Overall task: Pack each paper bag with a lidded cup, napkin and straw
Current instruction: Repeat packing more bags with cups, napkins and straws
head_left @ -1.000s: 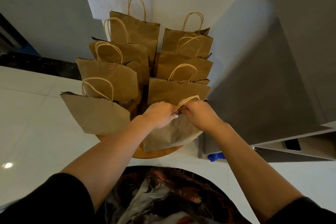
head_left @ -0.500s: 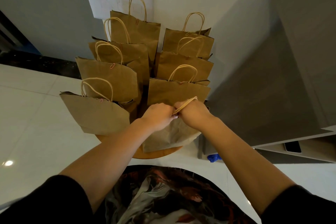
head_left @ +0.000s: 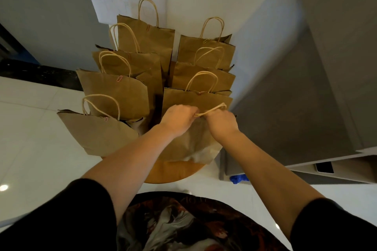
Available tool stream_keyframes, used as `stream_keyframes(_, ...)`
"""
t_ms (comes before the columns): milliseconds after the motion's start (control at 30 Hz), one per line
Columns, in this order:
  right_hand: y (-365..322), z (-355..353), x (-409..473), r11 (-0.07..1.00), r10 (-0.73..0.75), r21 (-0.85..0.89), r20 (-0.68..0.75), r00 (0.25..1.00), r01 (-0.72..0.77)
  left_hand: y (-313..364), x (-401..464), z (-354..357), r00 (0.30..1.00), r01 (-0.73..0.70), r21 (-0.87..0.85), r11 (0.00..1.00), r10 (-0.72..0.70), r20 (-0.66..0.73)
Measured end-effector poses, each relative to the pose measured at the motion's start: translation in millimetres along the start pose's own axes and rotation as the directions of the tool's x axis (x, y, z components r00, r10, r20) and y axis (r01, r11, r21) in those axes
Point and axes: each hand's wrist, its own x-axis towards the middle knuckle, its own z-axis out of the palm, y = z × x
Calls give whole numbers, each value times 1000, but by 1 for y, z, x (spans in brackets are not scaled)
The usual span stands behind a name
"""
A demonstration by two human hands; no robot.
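Note:
Several brown paper bags with twine handles stand in two rows on a small round wooden table (head_left: 173, 171). The nearest bag on the right (head_left: 189, 146) leans toward me, and both hands are at its top edge. My left hand (head_left: 178, 118) grips the rim and the twine handle (head_left: 214, 110). My right hand (head_left: 221, 122) pinches the same rim beside it, under the handle loop. The bag's mouth is held together, so its contents are hidden. Pink paper clips close the front-left bag (head_left: 98, 132) and the bag behind it (head_left: 116, 91). No cup, napkin or straw shows.
A white wall corner rises behind the bags and a grey cabinet (head_left: 306, 98) stands close on the right. A blue object (head_left: 238, 179) lies on the white tiled floor by the cabinet foot. A low shelf with a dark phone-like item (head_left: 324, 167) is at the right.
Both hands stayed on the nearest right bag's top. They drew closer together, then the handle loop stretched out sideways to the right between them.

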Motion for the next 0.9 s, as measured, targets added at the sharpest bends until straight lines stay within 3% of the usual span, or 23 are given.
stream_keyframes(133, -4, -3, 6, 999, 17, -36, -33, 999, -18, -8, 2, 7, 997, 11, -119, 993, -20, -73)
stream_keyframes(433, 1, 15, -2, 998, 67, 15, -24, 997, -66, -2, -3, 7, 997, -67, -18, 998, 66, -39)
stream_keyframes(633, -9, 29, -14, 998, 42, 59, -45, 998, -39, -9, -18, 4, 998, 0, -64, 998, 4, 56)
stream_keyframes(900, -12, 36, -38, 992, -24, 120, -117, 993, 38, -15, -41, -13, 999, 24, -17, 1000, -24, 39)
